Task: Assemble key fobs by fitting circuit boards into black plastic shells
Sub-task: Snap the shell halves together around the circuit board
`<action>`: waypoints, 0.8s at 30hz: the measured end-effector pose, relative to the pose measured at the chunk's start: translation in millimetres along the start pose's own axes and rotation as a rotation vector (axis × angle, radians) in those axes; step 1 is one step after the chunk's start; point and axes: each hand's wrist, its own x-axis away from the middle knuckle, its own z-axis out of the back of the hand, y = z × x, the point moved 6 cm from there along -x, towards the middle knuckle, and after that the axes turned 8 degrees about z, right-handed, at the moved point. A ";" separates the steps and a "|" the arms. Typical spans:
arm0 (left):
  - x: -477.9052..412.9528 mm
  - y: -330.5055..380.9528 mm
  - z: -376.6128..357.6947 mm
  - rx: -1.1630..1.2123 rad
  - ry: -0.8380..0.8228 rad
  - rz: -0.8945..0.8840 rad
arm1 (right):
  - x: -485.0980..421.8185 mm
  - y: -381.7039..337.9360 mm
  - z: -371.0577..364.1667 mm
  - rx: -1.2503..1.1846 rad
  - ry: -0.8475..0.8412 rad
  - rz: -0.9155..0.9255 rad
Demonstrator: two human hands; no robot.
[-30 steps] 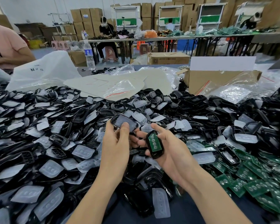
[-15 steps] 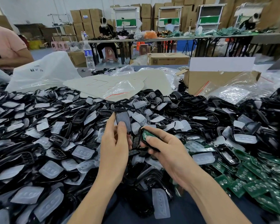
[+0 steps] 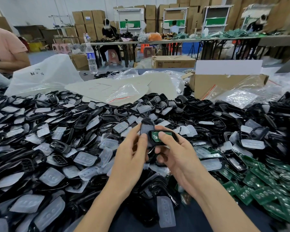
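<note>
Black shells (image 3: pixel 84 121) and clear button pads (image 3: pixel 52 176) lie heaped past counting, green circuit boards (image 3: pixel 261 196) likewise — far too many to tally. One water bottle (image 3: pixel 91 59), one open cardboard box (image 3: pixel 208 84) nearby — and two held up: one bare shell (image 3: pixel 145 129), one fitted shell (image 3: pixel 172 135).

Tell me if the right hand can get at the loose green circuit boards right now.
Probably not yet: the right hand holds a shell with a board. The green circuit boards lie uncovered beside its forearm.
</note>
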 end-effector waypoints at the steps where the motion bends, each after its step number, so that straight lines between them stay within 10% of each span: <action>1: -0.7 -1.9 2.0 0.005 0.030 0.015 | -0.6 0.4 1.8 -0.018 0.022 -0.002; 24: -1.3 -4.4 10.4 -0.257 0.123 -0.116 | -1.6 7.9 1.3 0.234 -0.115 0.061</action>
